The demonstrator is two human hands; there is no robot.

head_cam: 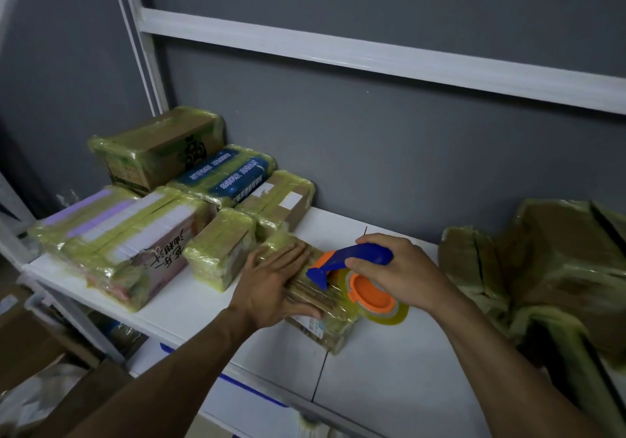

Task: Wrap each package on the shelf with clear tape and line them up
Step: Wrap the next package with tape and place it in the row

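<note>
A small brown package (pixel 325 319), partly covered in clear tape, lies on the white shelf (pixel 389 380) near its front. My left hand (pixel 271 288) presses flat on its left side, fingers spread. My right hand (pixel 399 271) grips the blue handle of a tape dispenser (pixel 349 263) with an orange hub and a roll of clear tape (pixel 389 315), held over the package's right end. Several taped packages (pixel 216 254) stand in rows at the left, among them a white-and-purple box (pixel 118 234) and a blue one (pixel 223 173).
A large crumpled carton wrapped in tape (pixel 548 275) sits on the shelf at the right. The grey wall and white frame rails (pixel 372 55) close off the back. Cardboard boxes (pixel 40 342) lie below the shelf on the left.
</note>
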